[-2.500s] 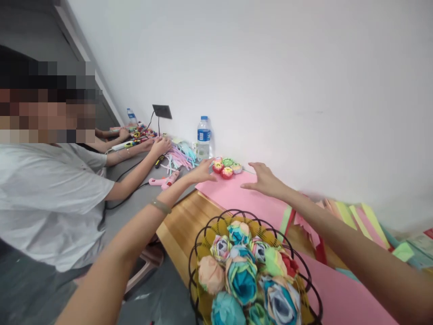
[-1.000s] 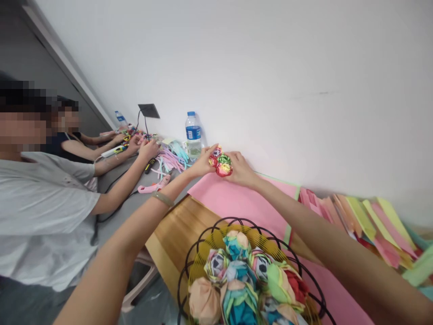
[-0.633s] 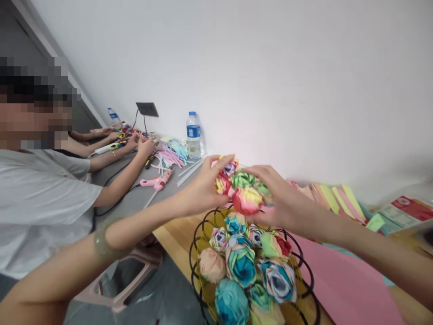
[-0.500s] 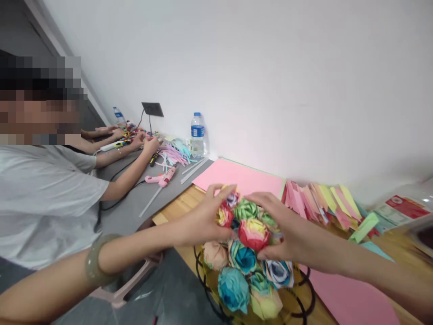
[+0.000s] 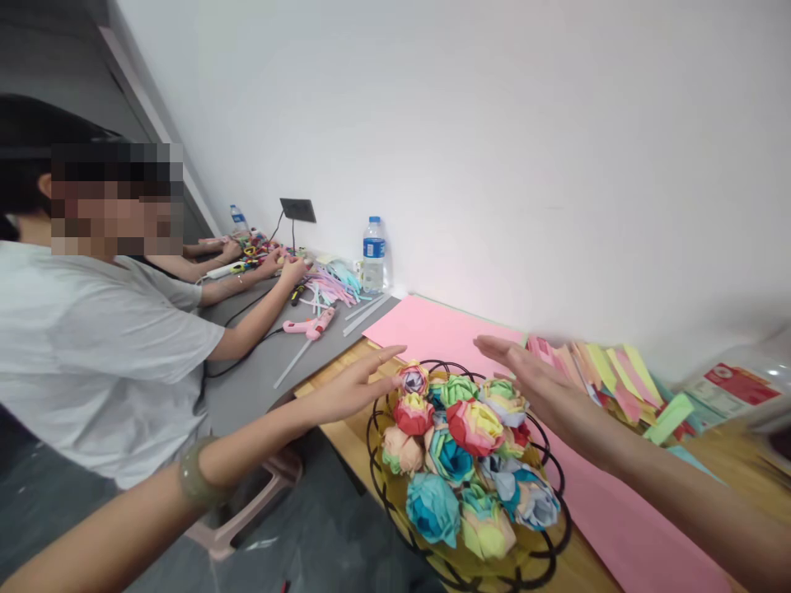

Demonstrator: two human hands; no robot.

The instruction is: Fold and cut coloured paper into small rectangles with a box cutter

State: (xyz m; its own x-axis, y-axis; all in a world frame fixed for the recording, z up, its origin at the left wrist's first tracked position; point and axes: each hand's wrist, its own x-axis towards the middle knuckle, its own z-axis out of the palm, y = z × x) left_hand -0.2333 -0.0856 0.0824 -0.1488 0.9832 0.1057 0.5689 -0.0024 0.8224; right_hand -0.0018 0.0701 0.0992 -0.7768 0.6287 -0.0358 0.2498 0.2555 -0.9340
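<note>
Left hand (image 5: 352,390) and right hand (image 5: 547,391), each grip spread, flank paper flowers (image 5: 475,428) in a basket (image 5: 519,555); placing looks finished, so next calls for lifting clear.

Basket (image 5: 475,567) partly hidden by flowers (image 5: 475,426), bottle label (image 5: 374,248) illegibly small

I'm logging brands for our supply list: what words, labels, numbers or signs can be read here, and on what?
No text is readable.
Nearer bottle: blue label with pale marks, too small to read.
Farther bottle: label too small to read.
Red-and-pale printed packaging at right: too blurred to read.
</note>
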